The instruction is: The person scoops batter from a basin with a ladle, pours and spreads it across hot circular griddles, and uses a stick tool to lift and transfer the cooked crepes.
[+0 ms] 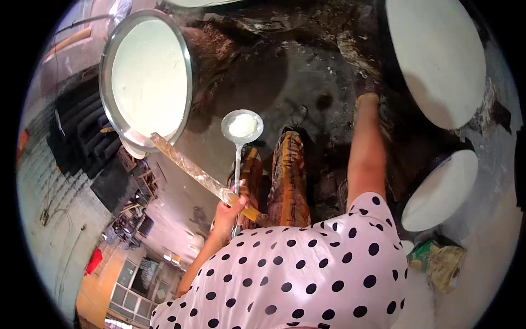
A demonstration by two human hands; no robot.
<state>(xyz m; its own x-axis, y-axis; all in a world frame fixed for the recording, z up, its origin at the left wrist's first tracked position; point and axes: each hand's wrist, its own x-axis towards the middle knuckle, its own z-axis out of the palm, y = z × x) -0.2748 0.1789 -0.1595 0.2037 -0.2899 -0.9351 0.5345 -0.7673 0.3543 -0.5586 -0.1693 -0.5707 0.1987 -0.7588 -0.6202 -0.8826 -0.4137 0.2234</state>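
Observation:
My left hand (233, 207) is closed round two things at once. One is the handle of a metal skimmer (253, 136), whose round head carries a white lump (243, 125). The other is a long flat wooden stick (192, 169), smeared with white; its far end lies near the rim of a large metal basin (189, 93) of creamy white stuff (149, 77). My right arm stretches forward on the right; my right hand (367, 85) is dark against the sooty surface, and its fingers and anything in them cannot be made out.
Large white round surfaces stand at the upper right (438, 60) and lower right (441, 191), with a green and tan bag (438, 260) below them. Dark stacked items (82, 118) sit left of the basin. The floor beyond my legs is dark and littered.

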